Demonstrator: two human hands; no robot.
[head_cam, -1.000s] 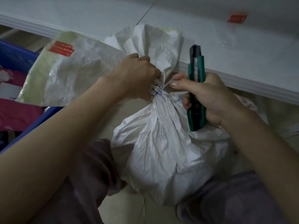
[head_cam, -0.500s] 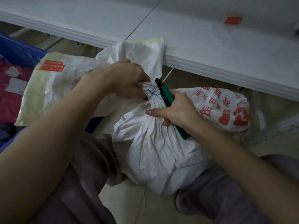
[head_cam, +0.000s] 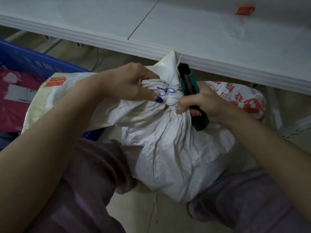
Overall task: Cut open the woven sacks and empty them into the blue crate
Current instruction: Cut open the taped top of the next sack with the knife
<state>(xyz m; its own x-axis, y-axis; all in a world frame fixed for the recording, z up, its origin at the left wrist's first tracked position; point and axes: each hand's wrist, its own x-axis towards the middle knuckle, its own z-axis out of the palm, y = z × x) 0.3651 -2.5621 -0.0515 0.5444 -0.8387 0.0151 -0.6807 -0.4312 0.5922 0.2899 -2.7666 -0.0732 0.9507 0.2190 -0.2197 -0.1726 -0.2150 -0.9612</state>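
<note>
Head view: knife at the tied neck of the white sack

- White woven sack (head_cam: 168, 148) stands on the floor (head_cam: 151, 214) between the person's knees, in purple trousers (head_cam: 87, 182). Its top is gathered into a tight neck with blue marking or cord (head_cam: 164, 91) around it; which of the two, cannot tell.
- Left hand (head_cam: 133, 83): fingers curled round the bunched fabric at the neck, thumb pressed on the near side just beside the blue band. Dark blue polish on the thumbnail.
- Right hand (head_cam: 207, 105): fingers wrapped round the handle of a green and black utility knife (head_cam: 189, 86). One fingertip touches the sack fabric just below the neck.
- Knife lies against the right side of the neck, black tip pointing up and away toward the table edge. Blade extended or not: cannot tell.
- Blue crate (head_cam: 42, 63) sits to the left, near the sack but apart from it, with pink parcels (head_cam: 15, 105) inside.
- Pale sack material with a red label (head_cam: 56, 82) is draped over the crate's near corner, under the left forearm. Same sack or another: cannot tell.
- Second sack with red print (head_cam: 244, 98) lies behind the right hand, under the white table (head_cam: 185, 31).
- Red tag (head_cam: 244, 10) on the tabletop, far right.
</note>
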